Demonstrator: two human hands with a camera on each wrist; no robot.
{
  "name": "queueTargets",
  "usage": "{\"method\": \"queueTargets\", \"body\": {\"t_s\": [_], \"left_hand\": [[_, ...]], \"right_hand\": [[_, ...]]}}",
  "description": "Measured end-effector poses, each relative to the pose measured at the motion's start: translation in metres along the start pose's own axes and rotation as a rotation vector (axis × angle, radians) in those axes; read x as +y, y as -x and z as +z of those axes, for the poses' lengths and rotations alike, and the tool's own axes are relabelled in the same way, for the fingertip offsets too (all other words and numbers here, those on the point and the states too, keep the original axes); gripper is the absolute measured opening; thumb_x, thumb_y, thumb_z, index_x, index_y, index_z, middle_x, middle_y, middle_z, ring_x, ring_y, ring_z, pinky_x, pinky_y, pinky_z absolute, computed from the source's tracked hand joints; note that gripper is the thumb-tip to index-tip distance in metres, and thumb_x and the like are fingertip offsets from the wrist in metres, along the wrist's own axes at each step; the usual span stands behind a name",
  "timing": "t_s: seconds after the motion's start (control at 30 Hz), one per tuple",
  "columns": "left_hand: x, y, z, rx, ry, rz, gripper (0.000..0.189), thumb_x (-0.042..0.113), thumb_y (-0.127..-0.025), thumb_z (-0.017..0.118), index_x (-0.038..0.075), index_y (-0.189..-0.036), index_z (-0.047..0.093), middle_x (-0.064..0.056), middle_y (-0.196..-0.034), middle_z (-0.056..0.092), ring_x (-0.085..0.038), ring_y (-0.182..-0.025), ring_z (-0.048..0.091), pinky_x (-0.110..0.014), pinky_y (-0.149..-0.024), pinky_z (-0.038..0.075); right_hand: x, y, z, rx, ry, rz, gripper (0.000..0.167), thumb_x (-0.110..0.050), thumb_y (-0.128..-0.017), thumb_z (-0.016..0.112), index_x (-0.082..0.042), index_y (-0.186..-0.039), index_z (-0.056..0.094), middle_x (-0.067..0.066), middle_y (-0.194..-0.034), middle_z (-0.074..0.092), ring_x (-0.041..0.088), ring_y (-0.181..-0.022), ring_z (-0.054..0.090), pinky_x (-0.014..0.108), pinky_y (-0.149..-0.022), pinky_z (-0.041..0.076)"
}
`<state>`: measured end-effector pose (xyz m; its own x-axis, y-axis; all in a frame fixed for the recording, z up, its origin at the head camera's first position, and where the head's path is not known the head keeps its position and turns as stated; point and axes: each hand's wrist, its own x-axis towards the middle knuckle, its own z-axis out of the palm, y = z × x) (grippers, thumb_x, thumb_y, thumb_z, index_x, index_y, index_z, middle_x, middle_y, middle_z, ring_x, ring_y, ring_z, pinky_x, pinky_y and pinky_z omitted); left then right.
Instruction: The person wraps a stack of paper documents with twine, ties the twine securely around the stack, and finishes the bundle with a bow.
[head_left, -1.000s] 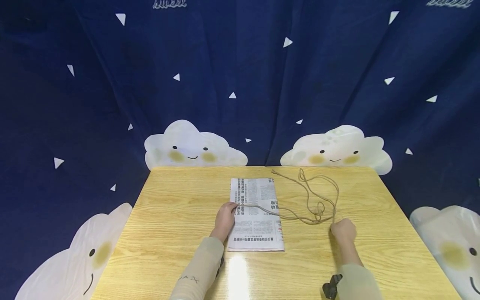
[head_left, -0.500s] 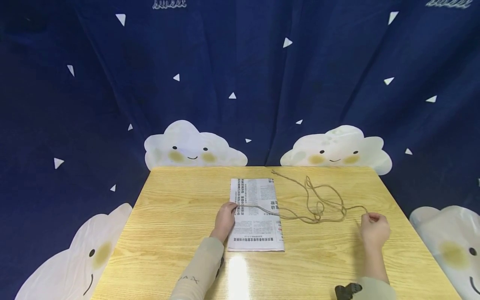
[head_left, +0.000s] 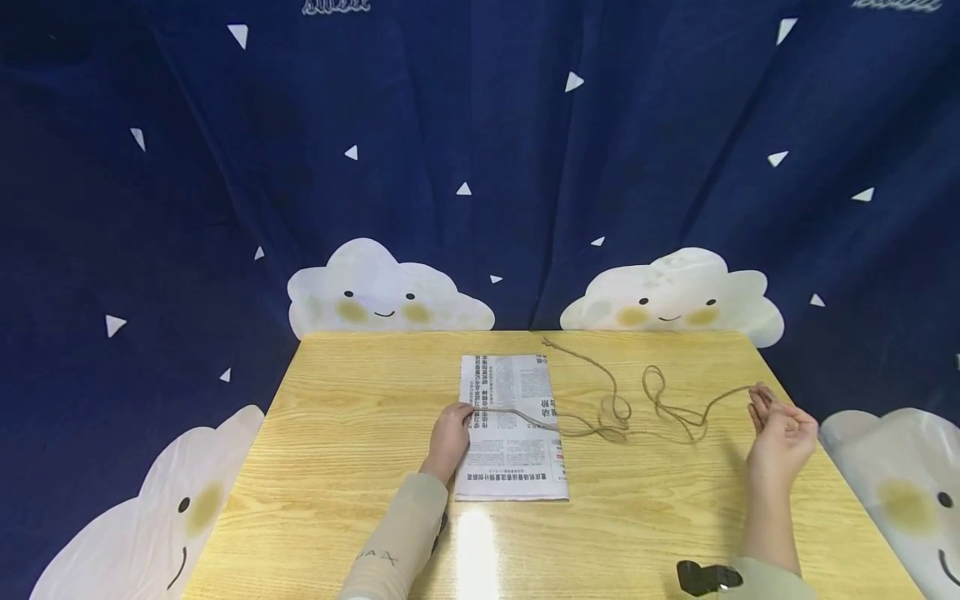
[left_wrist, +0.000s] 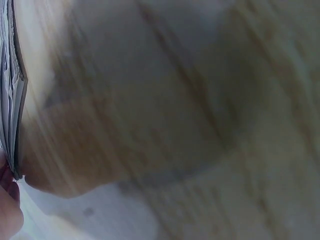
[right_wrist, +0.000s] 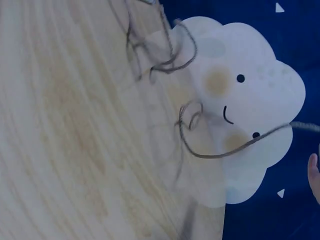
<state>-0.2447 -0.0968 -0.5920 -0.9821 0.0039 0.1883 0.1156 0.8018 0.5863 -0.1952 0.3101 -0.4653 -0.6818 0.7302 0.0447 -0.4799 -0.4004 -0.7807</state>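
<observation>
Head view: we see twine (head_left: 615,430) snake toward three o'clock across newspaper (head_left: 512,462) from left hand (head_left: 448,435) to right hand (head_left: 780,435), both pinching it.

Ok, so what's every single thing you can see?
draped fabric backdrop: one, dark blue, at back
smiling printed clouds: four, white, on backdrop
small triangles: many, white, on backdrop
"sweet" lettering: two, pale, backdrop's top
wood-grained table: one, yellow, before backdrop
folded newspaper: one, whitish with black print, on table
thin twine cord: seemingly one, brown, across newspaper and table
wrist gadgets: two, black, beside sleeves
sleeves: two, pale, on forearms
left hand: one, bare, newspaper's left edge, holding cord
right hand: one, bare, table's right, holding cord
</observation>
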Motion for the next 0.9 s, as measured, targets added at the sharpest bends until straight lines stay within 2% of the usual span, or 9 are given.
{"method": "queueTargets", "body": {"t_s": [0.1,0.2,0.33,0.43,0.5,0.6,0.7,0.77,0.9], "left_hand": [[0.000,0.000,0.000,0.005,-0.001,0.008,0.020,0.002,-0.088,0.056,0.000,-0.105,0.066,-0.014,-0.109,0.062,-0.029,-0.106,0.056,-0.039,-0.094,0.044],[-0.001,-0.001,-0.001,0.005,-0.001,0.010,0.020,0.002,-0.088,0.056,0.000,-0.105,0.066,-0.014,-0.109,0.062,-0.029,-0.106,0.056,-0.039,-0.094,0.044],[-0.001,-0.001,0.000,0.006,0.001,0.010,0.020,0.003,-0.088,0.056,0.000,-0.106,0.065,-0.013,-0.109,0.062,-0.028,-0.106,0.056,-0.038,-0.094,0.045],[-0.001,-0.001,0.001,0.002,0.005,0.006,0.021,0.003,-0.088,0.055,0.001,-0.107,0.065,-0.013,-0.110,0.062,-0.028,-0.107,0.056,-0.038,-0.094,0.044],[0.000,-0.001,0.001,-0.005,0.006,-0.002,0.022,0.003,-0.089,0.055,0.001,-0.108,0.065,-0.012,-0.111,0.061,-0.028,-0.108,0.056,-0.037,-0.095,0.044],[0.000,-0.001,0.001,-0.015,0.002,-0.009,0.022,0.003,-0.089,0.055,0.001,-0.108,0.065,-0.012,-0.111,0.061,-0.027,-0.109,0.055,-0.037,-0.095,0.044],[0.000,-0.001,0.001,-0.014,0.001,-0.012,0.022,0.003,-0.089,0.055,0.001,-0.108,0.065,-0.012,-0.111,0.061,-0.027,-0.109,0.055,-0.037,-0.095,0.044],[0.000,-0.001,0.001,-0.011,0.003,-0.012,0.022,0.003,-0.089,0.055,0.001,-0.108,0.065,-0.012,-0.111,0.061,-0.028,-0.109,0.055,-0.037,-0.095,0.044],[0.000,-0.001,0.000,-0.005,0.009,-0.013,0.022,0.003,-0.089,0.055,0.001,-0.108,0.065,-0.012,-0.112,0.061,-0.028,-0.109,0.055,-0.037,-0.095,0.044]], "right_hand": [[-0.003,0.001,0.004,-0.003,-0.159,0.032,0.018,0.005,-0.090,0.046,-0.001,-0.100,0.034,0.019,-0.084,0.067,0.025,-0.077,0.068,0.028,-0.064,0.056],[0.000,0.000,0.004,-0.042,-0.169,0.054,0.020,0.005,-0.090,0.048,-0.002,-0.102,0.034,0.017,-0.078,0.061,0.027,-0.065,0.065,0.032,-0.060,0.056],[0.031,-0.026,-0.021,-0.207,0.013,0.068,0.018,0.001,-0.090,0.051,-0.003,-0.104,0.041,0.013,-0.079,0.058,0.021,-0.055,0.058,0.026,-0.047,0.052],[0.058,-0.047,-0.043,-0.359,0.306,0.148,0.030,-0.009,-0.088,0.059,-0.008,-0.113,0.042,0.005,-0.081,0.065,0.014,-0.053,0.058,0.023,-0.041,0.047],[0.066,-0.047,-0.045,-0.474,0.508,0.236,0.042,-0.014,-0.086,0.064,-0.008,-0.121,0.041,0.005,-0.083,0.068,0.012,-0.055,0.059,0.022,-0.045,0.047],[0.045,-0.011,-0.012,-0.687,0.932,0.395,0.047,-0.022,-0.088,0.061,0.003,-0.124,0.043,0.007,-0.089,0.067,0.012,-0.063,0.057,0.024,-0.054,0.048],[0.026,0.031,0.025,-0.895,1.149,0.429,0.044,-0.021,-0.090,0.057,0.013,-0.117,0.049,0.009,-0.092,0.063,0.011,-0.067,0.052,0.024,-0.058,0.047],[0.026,0.050,0.041,-0.970,1.176,0.422,0.036,-0.017,-0.090,0.057,0.013,-0.110,0.054,0.008,-0.088,0.061,0.011,-0.067,0.050,0.023,-0.057,0.046],[0.045,0.071,0.064,-1.030,1.183,0.372,0.028,-0.014,-0.088,0.058,0.010,-0.102,0.059,0.008,-0.080,0.061,0.014,-0.068,0.051,0.024,-0.058,0.046]]}}
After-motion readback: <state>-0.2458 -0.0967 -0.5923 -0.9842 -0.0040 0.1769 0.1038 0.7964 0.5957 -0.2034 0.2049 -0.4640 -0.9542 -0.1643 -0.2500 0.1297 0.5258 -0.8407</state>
